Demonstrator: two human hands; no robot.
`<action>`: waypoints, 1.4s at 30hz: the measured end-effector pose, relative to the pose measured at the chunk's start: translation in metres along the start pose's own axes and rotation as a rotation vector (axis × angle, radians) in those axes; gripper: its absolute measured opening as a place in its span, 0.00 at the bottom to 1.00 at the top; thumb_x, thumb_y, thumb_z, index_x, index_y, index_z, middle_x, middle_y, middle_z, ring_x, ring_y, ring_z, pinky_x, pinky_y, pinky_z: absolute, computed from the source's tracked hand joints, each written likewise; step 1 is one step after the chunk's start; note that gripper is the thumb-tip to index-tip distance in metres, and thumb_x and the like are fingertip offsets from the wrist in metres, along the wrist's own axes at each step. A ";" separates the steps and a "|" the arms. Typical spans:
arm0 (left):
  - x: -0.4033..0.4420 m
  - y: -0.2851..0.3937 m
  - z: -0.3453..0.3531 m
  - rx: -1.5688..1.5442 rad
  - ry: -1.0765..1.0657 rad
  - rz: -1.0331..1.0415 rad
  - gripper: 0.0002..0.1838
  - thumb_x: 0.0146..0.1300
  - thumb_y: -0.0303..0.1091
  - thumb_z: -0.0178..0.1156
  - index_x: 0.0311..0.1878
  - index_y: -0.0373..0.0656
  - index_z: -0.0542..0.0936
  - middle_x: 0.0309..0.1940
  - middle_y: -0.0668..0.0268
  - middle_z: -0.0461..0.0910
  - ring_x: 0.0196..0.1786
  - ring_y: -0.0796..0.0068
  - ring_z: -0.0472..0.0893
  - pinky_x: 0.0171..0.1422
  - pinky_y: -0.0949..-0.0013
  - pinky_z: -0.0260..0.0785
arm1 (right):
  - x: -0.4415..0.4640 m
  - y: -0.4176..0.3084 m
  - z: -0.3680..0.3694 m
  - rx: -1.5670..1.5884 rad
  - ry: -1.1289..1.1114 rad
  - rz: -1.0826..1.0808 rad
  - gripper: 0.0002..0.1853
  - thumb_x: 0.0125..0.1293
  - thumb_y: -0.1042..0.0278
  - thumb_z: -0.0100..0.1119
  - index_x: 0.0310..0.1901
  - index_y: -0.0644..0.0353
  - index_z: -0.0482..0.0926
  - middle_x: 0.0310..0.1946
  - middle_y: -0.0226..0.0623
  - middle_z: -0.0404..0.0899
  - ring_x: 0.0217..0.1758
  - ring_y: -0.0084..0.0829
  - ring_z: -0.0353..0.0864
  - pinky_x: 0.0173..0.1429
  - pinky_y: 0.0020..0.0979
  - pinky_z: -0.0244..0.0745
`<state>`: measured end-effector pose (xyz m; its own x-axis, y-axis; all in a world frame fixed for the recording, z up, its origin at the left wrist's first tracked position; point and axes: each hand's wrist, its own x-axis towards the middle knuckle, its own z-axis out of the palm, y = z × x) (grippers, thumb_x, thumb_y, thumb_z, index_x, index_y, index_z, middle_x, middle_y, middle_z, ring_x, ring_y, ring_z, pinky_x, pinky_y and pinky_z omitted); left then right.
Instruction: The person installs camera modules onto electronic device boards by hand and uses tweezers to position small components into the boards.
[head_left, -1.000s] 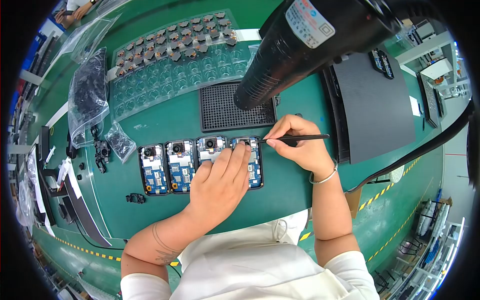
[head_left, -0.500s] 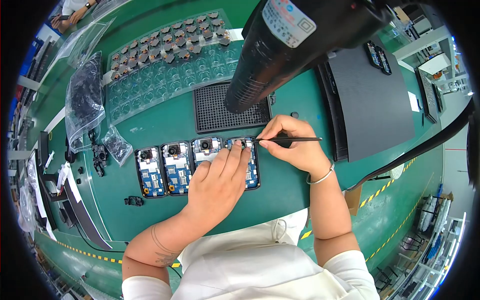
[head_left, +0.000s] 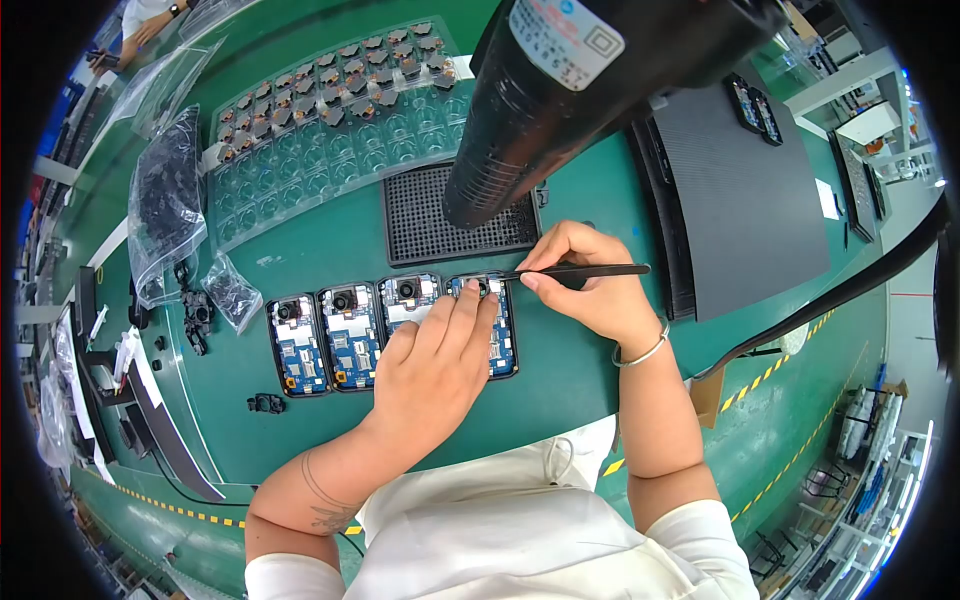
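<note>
Four would be several: black-framed devices with blue circuit boards stand side by side, the leftmost circuit board (head_left: 303,350) and its neighbour (head_left: 352,345) uncovered. My left hand (head_left: 430,365) lies over the two at right, fingers extended, its fingertips pressing near the top of the rightmost circuit board (head_left: 502,345). Part of that board is hidden beneath them. My right hand (head_left: 592,290) pinches black tweezers (head_left: 600,270), held nearly level. The tweezers' tip meets the top right of the rightmost device; what it touches there is too small to tell.
Above the boards sit a black perforated pad (head_left: 415,220) and a large black cylindrical tool (head_left: 530,130). A clear tray (head_left: 290,185) holds several small parts. Plastic bags (head_left: 165,210) lie at left, black sheets (head_left: 745,200) at right. Another person's hand (head_left: 150,28) shows at top left.
The tweezers' rear end has risen slightly, and my right hand has shifted a little upward. My left hand stays on the rightmost board. The whole view has moved slightly.
</note>
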<state>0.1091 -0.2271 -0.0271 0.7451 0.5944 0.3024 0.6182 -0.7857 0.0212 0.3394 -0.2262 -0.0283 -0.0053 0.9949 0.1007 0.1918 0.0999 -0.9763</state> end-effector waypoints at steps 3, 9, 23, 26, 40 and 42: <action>0.000 0.000 0.001 -0.006 0.004 -0.004 0.28 0.59 0.39 0.67 0.65 0.48 0.80 0.65 0.65 0.75 0.61 0.69 0.75 0.57 0.65 0.65 | 0.000 -0.001 0.002 0.041 0.013 0.034 0.06 0.60 0.79 0.71 0.35 0.64 0.80 0.35 0.34 0.86 0.41 0.24 0.87 0.49 0.27 0.83; 0.000 0.001 0.001 -0.006 -0.007 -0.006 0.28 0.59 0.39 0.67 0.65 0.48 0.80 0.65 0.65 0.75 0.61 0.69 0.75 0.57 0.65 0.65 | 0.001 -0.002 0.003 0.024 0.017 0.056 0.06 0.61 0.79 0.70 0.35 0.65 0.80 0.34 0.34 0.86 0.41 0.23 0.87 0.50 0.27 0.83; 0.000 0.000 0.000 0.003 -0.011 -0.003 0.29 0.58 0.39 0.67 0.65 0.48 0.80 0.65 0.66 0.75 0.62 0.70 0.74 0.56 0.65 0.65 | 0.001 0.001 0.001 -0.040 -0.033 0.025 0.09 0.60 0.83 0.69 0.33 0.63 0.76 0.35 0.36 0.85 0.42 0.26 0.87 0.46 0.25 0.82; -0.001 0.001 0.001 0.005 -0.008 -0.006 0.29 0.58 0.39 0.67 0.65 0.48 0.80 0.65 0.66 0.75 0.62 0.70 0.74 0.56 0.65 0.65 | 0.000 0.001 0.005 0.013 -0.006 0.031 0.05 0.61 0.79 0.69 0.35 0.65 0.81 0.34 0.34 0.86 0.39 0.22 0.86 0.47 0.25 0.82; 0.000 0.001 0.000 -0.007 -0.006 -0.010 0.29 0.57 0.39 0.68 0.65 0.48 0.80 0.65 0.65 0.75 0.62 0.69 0.75 0.58 0.65 0.65 | -0.002 0.000 -0.003 0.058 -0.010 0.038 0.06 0.61 0.80 0.70 0.36 0.64 0.79 0.36 0.34 0.86 0.42 0.24 0.86 0.51 0.27 0.82; -0.001 0.001 0.000 -0.006 -0.006 -0.010 0.29 0.57 0.39 0.68 0.65 0.48 0.80 0.65 0.65 0.75 0.62 0.69 0.75 0.58 0.65 0.65 | -0.002 0.000 -0.004 0.052 -0.011 0.040 0.06 0.61 0.79 0.70 0.36 0.64 0.80 0.36 0.34 0.86 0.43 0.24 0.86 0.51 0.27 0.82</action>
<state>0.1092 -0.2281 -0.0274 0.7403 0.6034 0.2966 0.6242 -0.7807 0.0303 0.3429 -0.2278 -0.0282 -0.0100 0.9982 0.0598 0.1409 0.0606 -0.9882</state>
